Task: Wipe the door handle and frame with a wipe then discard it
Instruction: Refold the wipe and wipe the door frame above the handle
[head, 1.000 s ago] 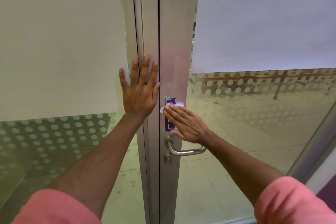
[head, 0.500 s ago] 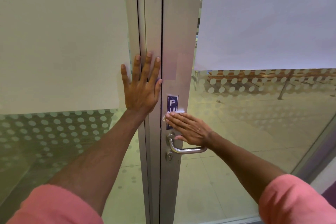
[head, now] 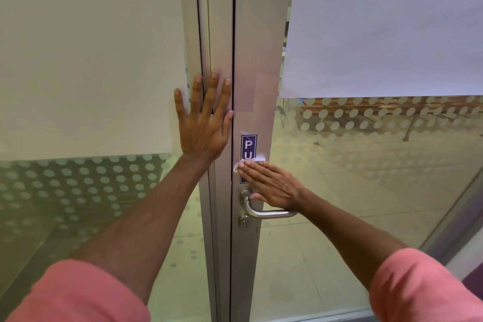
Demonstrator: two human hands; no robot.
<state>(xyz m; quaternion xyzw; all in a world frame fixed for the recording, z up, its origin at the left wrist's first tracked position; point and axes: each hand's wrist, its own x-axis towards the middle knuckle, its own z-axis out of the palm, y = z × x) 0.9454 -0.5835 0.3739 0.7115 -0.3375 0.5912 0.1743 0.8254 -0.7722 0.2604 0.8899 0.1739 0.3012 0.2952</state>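
A grey metal door frame (head: 257,47) runs down the middle, with a steel lever handle (head: 264,213) low on it and a keyhole below. My right hand (head: 271,183) lies flat on the frame just above the handle, pressing a white wipe (head: 239,165) against it; only the wipe's edge shows past my fingertips. It covers the lower half of a blue push sticker (head: 248,146). My left hand (head: 203,123) rests flat with spread fingers on the neighbouring frame post, level with the sticker's top.
Glass panels with frosted dots flank the frame; a white sheet (head: 379,23) covers the upper right pane and a pale one (head: 86,55) the upper left. Tiled floor and wooden benches (head: 366,106) show through the glass. An angled wall edge (head: 454,219) stands at right.
My right hand with the wipe has slid down the frame over the sticker toward the handle, uncovering the sticker's top. My left hand has stayed pressed on the post.
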